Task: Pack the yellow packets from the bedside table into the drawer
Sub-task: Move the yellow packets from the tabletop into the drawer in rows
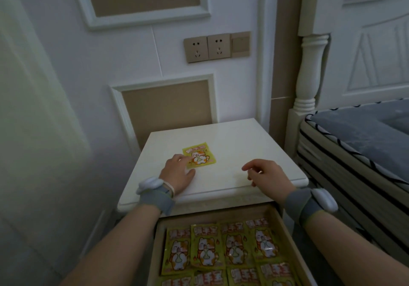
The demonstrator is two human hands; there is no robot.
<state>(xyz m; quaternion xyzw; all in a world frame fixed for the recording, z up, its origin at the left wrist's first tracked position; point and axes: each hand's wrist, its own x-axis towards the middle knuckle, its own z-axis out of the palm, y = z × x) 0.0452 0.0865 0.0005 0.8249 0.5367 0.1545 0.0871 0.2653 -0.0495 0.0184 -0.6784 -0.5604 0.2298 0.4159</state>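
Yellow, the last packet [199,156] lies lengthwise away from us under our left hand's [178,176] flat, ungripping fingertips, our right hand [266,176] loosely curled, empty, farther off.

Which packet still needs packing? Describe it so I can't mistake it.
Find the glossy cream bedside table beside the bed. One flat yellow packet with a cartoon cat lies alone on its top, the left hand touching its near-left corner. All the other yellow cat packets are already in the open wooden drawer below.

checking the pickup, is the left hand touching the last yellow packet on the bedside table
Touching. The head view shows the left hand with its fingertips overlapping the near left edge of the yellow packet, no gap.
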